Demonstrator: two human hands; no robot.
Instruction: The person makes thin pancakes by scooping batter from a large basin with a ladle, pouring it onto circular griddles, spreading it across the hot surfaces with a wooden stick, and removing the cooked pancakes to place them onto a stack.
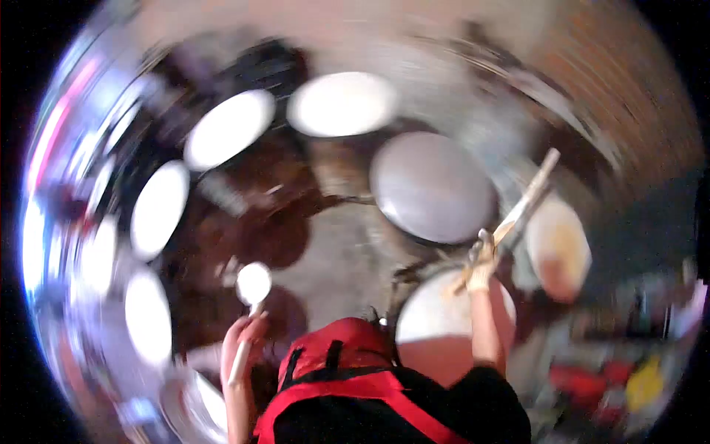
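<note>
My left hand (244, 342) is closed around the pale handle of a ladle (254, 283), whose round bowl looks white. My right hand (482, 266), in what looks like a light glove, grips a long, flat wooden stick (529, 194) pointing up and right. Below this hand is a round plate (433, 322), white on its far part and reddish-brown on its near part. Just beyond stands a domed grey disc (434, 189). To the right lies another round plate (558, 240), whitish with a brown patch. Motion blur hides the finger details.
White round discs curve around the left and far side, including one at the far middle (344, 103) and one at left (159, 209). A metal basin (181, 407) stands at lower left. Red and yellow items (643, 385) lie at lower right. A brick wall (629, 89) rises behind.
</note>
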